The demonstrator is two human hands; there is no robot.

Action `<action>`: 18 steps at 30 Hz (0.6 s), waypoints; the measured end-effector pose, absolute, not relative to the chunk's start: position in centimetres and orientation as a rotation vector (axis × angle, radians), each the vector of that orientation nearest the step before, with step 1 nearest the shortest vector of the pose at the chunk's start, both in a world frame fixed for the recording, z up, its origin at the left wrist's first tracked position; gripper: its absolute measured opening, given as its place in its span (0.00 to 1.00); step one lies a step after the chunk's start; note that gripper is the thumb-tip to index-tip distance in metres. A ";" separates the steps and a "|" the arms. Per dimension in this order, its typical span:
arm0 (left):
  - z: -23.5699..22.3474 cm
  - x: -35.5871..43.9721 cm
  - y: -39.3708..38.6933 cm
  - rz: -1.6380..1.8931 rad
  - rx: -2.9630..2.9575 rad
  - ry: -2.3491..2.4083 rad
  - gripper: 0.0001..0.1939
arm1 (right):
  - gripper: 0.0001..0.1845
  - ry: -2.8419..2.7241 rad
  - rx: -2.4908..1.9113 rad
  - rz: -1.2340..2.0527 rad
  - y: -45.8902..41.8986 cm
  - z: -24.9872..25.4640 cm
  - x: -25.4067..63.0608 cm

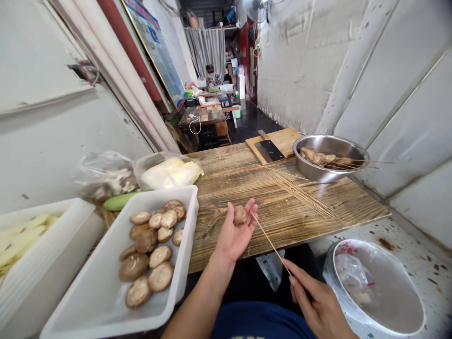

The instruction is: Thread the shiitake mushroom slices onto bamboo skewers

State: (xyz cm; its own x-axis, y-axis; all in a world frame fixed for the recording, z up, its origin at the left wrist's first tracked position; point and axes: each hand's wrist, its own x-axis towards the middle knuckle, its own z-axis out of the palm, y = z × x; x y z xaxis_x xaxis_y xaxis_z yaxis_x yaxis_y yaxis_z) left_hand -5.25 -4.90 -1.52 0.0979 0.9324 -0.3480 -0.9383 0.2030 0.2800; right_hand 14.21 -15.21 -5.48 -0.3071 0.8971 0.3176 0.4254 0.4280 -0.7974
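My left hand (236, 233) is raised palm up over the wooden table (247, 188), fingers curled round a brown mushroom (240, 215). My right hand (316, 301) sits lower right and pinches a thin bamboo skewer (269, 241) whose tip points at the mushroom. A white tray (106, 301) to the left holds several mushrooms (151, 249). Loose skewers (300, 193) lie spread on the table. A steel bowl (330, 157) at the back right holds skewered mushrooms.
A cutting board with a cleaver (270, 149) lies behind the bowl. Bagged vegetables (169, 172) and a white tub of pale slices (21, 240) sit at left. A lined bin (374, 287) stands on the floor at right. A person sits far down the corridor (211, 75).
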 end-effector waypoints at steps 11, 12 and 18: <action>-1.6 -5.5 -4.7 1.477 -0.114 0.613 0.11 | 0.28 -2.118 -1.028 0.595 -15.7 -4.7 15.1; -1.5 -5.5 -4.8 1.486 -0.095 0.630 0.10 | 0.28 -2.129 -1.052 0.597 -15.7 -4.7 15.2; -1.2 -5.5 -5.2 1.416 -0.050 0.625 0.10 | 0.26 -2.154 -1.132 0.639 -15.7 -4.2 15.6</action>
